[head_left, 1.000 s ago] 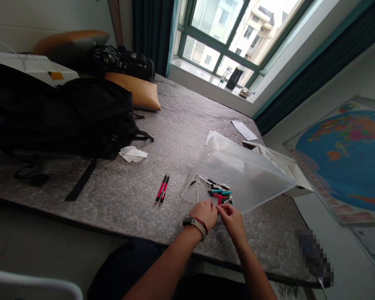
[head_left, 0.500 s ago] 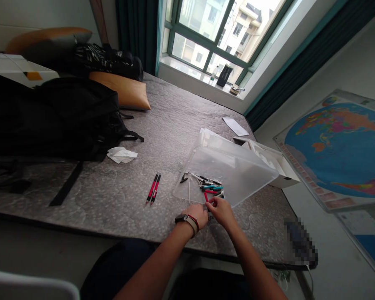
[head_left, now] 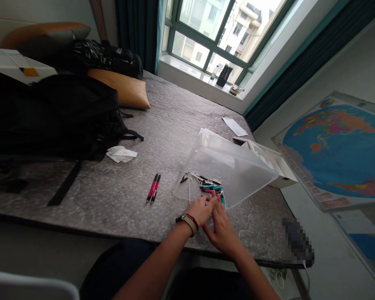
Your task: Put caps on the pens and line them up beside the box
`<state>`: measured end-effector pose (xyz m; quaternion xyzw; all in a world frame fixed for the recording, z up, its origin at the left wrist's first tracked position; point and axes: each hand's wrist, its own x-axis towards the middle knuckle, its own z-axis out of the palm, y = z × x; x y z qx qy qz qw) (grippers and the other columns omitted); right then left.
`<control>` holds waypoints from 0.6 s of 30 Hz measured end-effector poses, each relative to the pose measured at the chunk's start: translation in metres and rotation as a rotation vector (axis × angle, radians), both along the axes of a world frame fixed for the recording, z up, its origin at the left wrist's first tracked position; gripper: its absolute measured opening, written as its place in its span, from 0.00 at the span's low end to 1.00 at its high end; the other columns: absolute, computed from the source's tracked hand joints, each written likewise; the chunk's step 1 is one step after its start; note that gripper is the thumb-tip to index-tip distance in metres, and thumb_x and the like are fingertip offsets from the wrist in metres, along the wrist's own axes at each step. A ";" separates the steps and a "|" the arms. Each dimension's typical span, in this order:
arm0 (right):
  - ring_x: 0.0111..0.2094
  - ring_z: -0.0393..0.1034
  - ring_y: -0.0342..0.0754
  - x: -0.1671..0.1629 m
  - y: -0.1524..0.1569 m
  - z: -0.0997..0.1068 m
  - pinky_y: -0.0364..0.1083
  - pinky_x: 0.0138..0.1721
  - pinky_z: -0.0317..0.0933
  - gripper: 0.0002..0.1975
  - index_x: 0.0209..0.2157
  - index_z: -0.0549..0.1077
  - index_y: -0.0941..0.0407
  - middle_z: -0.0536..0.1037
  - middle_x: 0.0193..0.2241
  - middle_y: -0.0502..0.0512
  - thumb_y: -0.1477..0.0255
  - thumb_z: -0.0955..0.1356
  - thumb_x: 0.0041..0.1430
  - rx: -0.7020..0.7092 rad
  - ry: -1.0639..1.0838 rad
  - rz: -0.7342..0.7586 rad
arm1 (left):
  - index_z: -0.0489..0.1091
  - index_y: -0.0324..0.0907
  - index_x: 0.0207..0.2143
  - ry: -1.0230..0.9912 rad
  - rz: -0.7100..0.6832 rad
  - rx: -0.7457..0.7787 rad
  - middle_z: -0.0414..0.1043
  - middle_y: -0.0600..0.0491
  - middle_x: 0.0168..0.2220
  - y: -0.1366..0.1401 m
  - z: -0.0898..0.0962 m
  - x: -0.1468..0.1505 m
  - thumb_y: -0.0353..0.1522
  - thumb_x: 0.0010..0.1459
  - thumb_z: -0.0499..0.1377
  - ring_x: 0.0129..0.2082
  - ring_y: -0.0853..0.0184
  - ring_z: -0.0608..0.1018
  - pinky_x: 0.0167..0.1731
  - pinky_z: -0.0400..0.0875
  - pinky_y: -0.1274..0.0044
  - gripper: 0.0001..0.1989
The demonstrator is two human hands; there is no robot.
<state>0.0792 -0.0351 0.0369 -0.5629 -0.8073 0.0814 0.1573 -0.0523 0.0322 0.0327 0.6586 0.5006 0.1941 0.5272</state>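
Head view: ballpoint pens (head_left: 211, 187) lie in a translucent bin (head_left: 234, 164), just beyond the touching left hand (head_left: 200, 211) and right hand (head_left: 222, 231); I cannot tell their grip. Beneath: grey quilted surface (head_left: 171, 125); beyond: window (head_left: 190, 49); rightward: world map (head_left: 340, 146).

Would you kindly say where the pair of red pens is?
In the head view, the red pens lie on the grey surface, left of the clear bin.

A quilted grey surface (head_left: 175, 112) bears a backpack (head_left: 78, 116), two pens (head_left: 156, 187), clear bin (head_left: 237, 168).
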 end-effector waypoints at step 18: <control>0.70 0.30 0.60 0.027 -0.027 0.015 0.63 0.67 0.33 0.48 0.70 0.36 0.55 0.39 0.70 0.62 0.56 0.67 0.59 -0.367 0.067 0.140 | 0.59 0.43 0.62 -0.002 -0.185 0.154 0.76 0.45 0.49 -0.018 0.016 0.006 0.41 0.62 0.52 0.49 0.56 0.77 0.51 0.68 0.69 0.27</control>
